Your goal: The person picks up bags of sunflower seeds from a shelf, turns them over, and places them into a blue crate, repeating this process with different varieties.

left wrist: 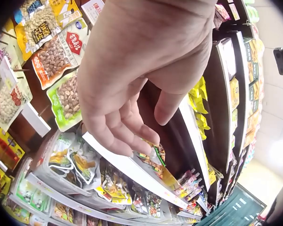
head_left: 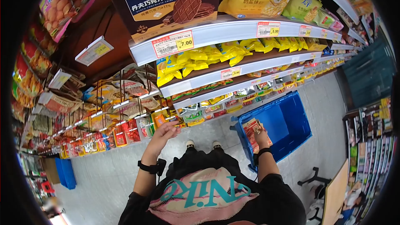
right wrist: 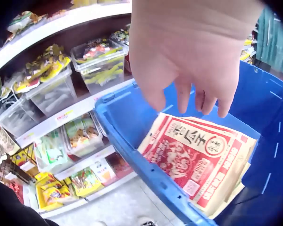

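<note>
My right hand is over the blue crate, its relaxed fingers pointing down. Just beyond its fingertips in the right wrist view is a stack of red-and-cream seed packets, leaning inside the crate by its near wall. My left hand hovers before the snack shelves with its fingers loosely bent and nothing gripped. In the left wrist view its fingertips overlap a white shelf edge, close to small colourful packets. Bags of nuts hang beside that hand.
Tall shelves hold a chocolate crisp box, yellow snack bags and clear bins of packets. A second blue crate stands on the floor at left. A wooden table is at right.
</note>
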The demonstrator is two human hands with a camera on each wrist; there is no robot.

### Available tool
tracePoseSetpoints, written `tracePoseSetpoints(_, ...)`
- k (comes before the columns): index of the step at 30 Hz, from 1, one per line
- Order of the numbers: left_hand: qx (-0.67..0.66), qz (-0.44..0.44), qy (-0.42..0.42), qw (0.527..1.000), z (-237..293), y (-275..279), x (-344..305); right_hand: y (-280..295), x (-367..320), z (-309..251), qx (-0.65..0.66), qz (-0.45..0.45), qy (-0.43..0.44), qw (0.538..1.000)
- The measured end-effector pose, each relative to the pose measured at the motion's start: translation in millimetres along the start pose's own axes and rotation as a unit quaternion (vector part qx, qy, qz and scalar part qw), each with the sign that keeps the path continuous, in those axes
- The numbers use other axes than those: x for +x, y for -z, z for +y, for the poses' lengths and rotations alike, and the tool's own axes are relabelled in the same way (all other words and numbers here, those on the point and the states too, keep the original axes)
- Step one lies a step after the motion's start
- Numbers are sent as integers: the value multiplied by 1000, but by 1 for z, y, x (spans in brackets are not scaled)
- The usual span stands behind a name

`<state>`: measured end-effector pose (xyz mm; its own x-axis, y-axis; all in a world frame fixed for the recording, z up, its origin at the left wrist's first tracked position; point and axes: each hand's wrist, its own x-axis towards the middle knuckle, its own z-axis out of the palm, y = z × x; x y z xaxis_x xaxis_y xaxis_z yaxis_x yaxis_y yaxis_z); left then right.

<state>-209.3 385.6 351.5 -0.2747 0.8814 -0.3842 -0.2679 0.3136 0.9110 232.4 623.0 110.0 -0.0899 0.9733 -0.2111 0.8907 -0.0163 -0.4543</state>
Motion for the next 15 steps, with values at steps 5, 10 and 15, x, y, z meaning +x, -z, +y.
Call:
tracePoseSetpoints(5, 14, -37, 2, 999, -9, 29, 14, 11, -27, -87, 38, 109, 124, 986)
tracePoseSetpoints(10, 9, -44, -5, 999, -3, 33, 21, 11, -50, -146, 101, 9, 231, 968)
tracePoseSetpoints(15, 2, -20, -13, 1000, 13, 31, 17, -4, -49, -183, 168, -177, 281, 928)
